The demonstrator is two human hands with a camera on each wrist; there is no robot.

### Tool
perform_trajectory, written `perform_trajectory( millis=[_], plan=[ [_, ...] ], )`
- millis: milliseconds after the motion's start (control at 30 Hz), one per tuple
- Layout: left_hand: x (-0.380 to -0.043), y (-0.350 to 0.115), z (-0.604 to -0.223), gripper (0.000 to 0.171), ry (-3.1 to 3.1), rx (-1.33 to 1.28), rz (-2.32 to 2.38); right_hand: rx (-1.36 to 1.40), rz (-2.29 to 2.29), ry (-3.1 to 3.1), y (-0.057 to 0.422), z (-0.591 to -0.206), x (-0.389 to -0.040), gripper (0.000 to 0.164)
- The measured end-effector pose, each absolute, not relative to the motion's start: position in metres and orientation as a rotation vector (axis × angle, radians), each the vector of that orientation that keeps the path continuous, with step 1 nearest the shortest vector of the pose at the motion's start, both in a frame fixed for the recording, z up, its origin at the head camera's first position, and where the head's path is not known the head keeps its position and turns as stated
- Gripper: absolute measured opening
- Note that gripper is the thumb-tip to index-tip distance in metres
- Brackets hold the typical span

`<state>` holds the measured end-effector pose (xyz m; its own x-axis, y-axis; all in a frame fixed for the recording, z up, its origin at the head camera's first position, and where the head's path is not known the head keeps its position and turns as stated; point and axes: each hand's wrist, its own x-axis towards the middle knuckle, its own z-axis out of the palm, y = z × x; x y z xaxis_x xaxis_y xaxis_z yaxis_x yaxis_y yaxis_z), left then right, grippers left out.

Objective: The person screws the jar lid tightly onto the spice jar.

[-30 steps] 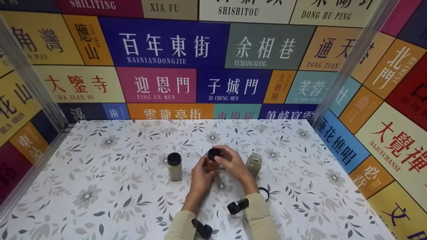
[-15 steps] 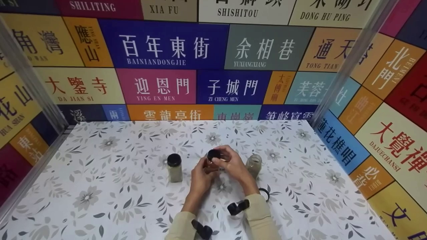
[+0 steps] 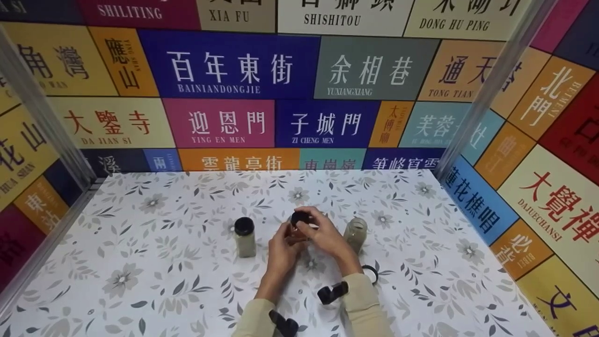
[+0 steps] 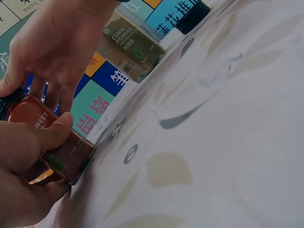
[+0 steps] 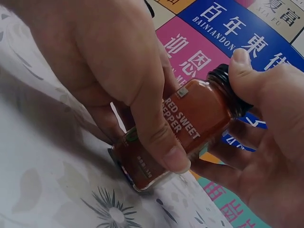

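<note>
- Right wrist view: red pepper jar [image 5: 194, 114], one, tilted; contact with the table not certain.
- Same view: black cap [image 5: 230, 90], one, on that jar's neck; tight or loosened, cannot tell.
- Same view: left hand [image 5: 126, 80], fingers and thumb wrapped round the jar's body; right hand [image 5: 270, 128], thumb against the cap.
- Left wrist view: cumin jar [image 4: 135, 50], one, labelled; loose cap [image 4: 192, 18], one, on the table beyond.
- Head view: right hand pinches the black cap between thumb and finger, mid-table [image 3: 178, 243].
- Head view: capped jar [image 3: 245, 243], one, standing left, untouched; cumin jar, right, uncapped; loose cap nearer.
- Progress, as judged: one jar open, the red jar's cap being worked, the left jar's cap not being worked; whether removing or fastening, cannot tell.
</note>
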<state>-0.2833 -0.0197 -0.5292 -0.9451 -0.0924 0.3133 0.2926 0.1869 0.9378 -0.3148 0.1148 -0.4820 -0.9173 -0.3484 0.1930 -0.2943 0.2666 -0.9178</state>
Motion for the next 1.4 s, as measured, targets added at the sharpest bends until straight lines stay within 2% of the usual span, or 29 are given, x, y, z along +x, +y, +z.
perform_trajectory(
  millis=[300,567,733,1000,1400],
  plan=[
    [-0.283,-0.019,-0.529,0.049,-2.158,-0.158,-1.813,-0.501,-1.788,2.502,0.106,-0.459,-0.298,0.041],
    [-0.282,-0.02,-0.529,0.051,-2.171,-0.172,-1.816,-0.452,-1.814,2.48,0.111,-0.481,-0.312,0.048],
    [-0.282,-0.02,-0.529,0.05,-2.181,-0.2,-1.783,-0.565,-1.814,2.41,0.116,-0.48,-0.313,0.05],
    [-0.282,-0.019,-0.529,0.049,-2.145,-0.242,-1.797,-0.732,-1.761,2.443,0.119,-0.481,-0.315,0.043],
    [-0.282,-0.02,-0.529,0.051,-2.159,-0.228,-1.851,-0.526,-1.862,2.42,0.115,-0.482,-0.315,0.043]
  ],
)
